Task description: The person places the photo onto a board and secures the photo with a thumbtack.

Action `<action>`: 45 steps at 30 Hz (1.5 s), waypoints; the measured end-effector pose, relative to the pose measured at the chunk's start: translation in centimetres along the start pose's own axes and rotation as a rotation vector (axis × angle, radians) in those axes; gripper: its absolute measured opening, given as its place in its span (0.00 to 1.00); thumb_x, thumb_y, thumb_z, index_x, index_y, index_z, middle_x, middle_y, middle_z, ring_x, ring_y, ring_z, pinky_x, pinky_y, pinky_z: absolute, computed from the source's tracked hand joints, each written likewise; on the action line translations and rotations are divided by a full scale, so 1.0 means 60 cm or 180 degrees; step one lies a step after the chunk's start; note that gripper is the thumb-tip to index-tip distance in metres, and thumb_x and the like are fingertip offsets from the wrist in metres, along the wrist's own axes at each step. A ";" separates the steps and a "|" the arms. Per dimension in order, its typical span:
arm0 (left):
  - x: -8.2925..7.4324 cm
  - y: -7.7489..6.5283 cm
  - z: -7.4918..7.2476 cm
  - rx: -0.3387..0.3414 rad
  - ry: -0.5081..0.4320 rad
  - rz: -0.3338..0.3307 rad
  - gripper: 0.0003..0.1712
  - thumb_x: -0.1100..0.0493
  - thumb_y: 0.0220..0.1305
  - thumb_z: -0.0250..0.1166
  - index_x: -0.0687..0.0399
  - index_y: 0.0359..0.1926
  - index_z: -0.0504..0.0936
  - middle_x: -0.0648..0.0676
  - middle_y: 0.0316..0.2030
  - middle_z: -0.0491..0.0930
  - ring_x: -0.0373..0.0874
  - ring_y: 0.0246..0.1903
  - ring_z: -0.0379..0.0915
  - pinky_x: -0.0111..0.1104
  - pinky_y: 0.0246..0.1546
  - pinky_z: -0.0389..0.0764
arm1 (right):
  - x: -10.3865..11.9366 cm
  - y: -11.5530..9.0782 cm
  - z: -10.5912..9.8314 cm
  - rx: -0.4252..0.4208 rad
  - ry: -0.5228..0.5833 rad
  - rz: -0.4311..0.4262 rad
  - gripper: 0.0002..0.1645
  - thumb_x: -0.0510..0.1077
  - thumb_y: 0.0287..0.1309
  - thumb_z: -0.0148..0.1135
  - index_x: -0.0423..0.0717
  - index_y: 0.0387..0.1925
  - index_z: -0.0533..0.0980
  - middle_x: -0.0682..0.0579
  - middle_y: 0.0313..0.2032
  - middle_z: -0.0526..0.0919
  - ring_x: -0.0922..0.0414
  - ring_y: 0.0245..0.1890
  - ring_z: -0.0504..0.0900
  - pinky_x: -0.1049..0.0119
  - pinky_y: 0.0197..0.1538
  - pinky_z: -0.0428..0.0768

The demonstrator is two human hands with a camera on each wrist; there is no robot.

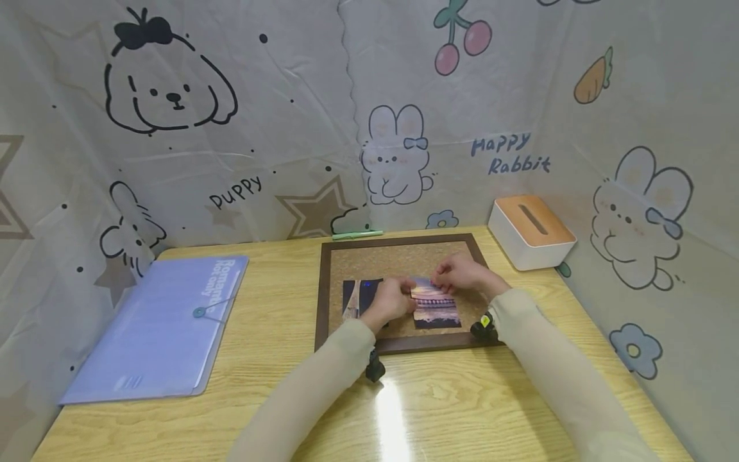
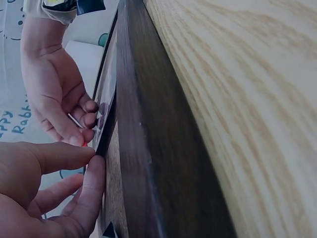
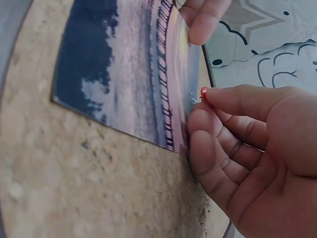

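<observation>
A bridge photo [image 1: 437,314] with a pink and purple sky lies on the framed corkboard [image 1: 398,255]. My left hand [image 1: 392,300] pinches its left edge between thumb and index finger, as the left wrist view shows. At the photo's upper right, my right hand [image 1: 464,274] pinches a red push pin [image 3: 204,92] between thumb and index finger. Its other fingers curl beside the photo's edge. Left of it is a darker photo [image 1: 351,301] with a blue pin [image 1: 366,283] near its top, partly hidden behind my left hand.
A blue document folder [image 1: 156,327] lies on the left of the wooden table [image 1: 277,308]. Behind the board's frame lies a green pen [image 1: 358,235]. A white tissue box [image 1: 531,234] with a wooden lid stands at the back right, near the printed curtain walls.
</observation>
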State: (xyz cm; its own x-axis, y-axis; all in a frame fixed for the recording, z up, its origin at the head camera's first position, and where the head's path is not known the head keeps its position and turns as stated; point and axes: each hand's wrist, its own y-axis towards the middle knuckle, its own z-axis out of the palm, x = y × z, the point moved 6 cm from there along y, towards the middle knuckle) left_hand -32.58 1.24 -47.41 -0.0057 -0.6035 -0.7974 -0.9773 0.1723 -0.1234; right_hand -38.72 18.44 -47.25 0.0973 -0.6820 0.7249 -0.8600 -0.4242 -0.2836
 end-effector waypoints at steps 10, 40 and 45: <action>-0.001 -0.001 0.000 0.0007 0.0126 -0.0032 0.27 0.68 0.54 0.71 0.55 0.57 0.83 0.53 0.47 0.85 0.45 0.48 0.78 0.36 0.51 0.78 | -0.002 0.009 0.006 -0.0093 -0.0257 0.0014 0.10 0.45 0.66 0.62 0.44 0.32 0.82 0.56 0.20 0.76 0.61 0.22 0.72 0.69 0.29 0.71; -0.013 -0.001 0.000 -0.0074 0.0483 0.0107 0.26 0.66 0.54 0.72 0.58 0.57 0.83 0.55 0.51 0.85 0.50 0.55 0.77 0.40 0.59 0.77 | -0.004 0.016 0.003 -0.0186 -0.0470 0.0206 0.12 0.48 0.63 0.65 0.48 0.26 0.80 0.58 0.19 0.75 0.59 0.24 0.72 0.66 0.35 0.67; -0.013 -0.001 0.002 -0.0064 0.0510 0.0108 0.26 0.66 0.53 0.73 0.58 0.56 0.84 0.55 0.53 0.85 0.49 0.56 0.78 0.40 0.59 0.77 | -0.003 0.015 0.003 -0.0194 -0.0460 0.0242 0.13 0.48 0.64 0.64 0.49 0.24 0.79 0.58 0.18 0.74 0.59 0.24 0.71 0.66 0.34 0.67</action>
State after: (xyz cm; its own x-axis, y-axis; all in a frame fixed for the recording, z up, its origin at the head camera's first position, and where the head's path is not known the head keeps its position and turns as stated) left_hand -32.51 1.80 -46.82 -0.0709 -0.7143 -0.6963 -0.9800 0.1799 -0.0847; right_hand -39.41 18.08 -47.79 0.0979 -0.7912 0.6037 -0.8961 -0.3340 -0.2924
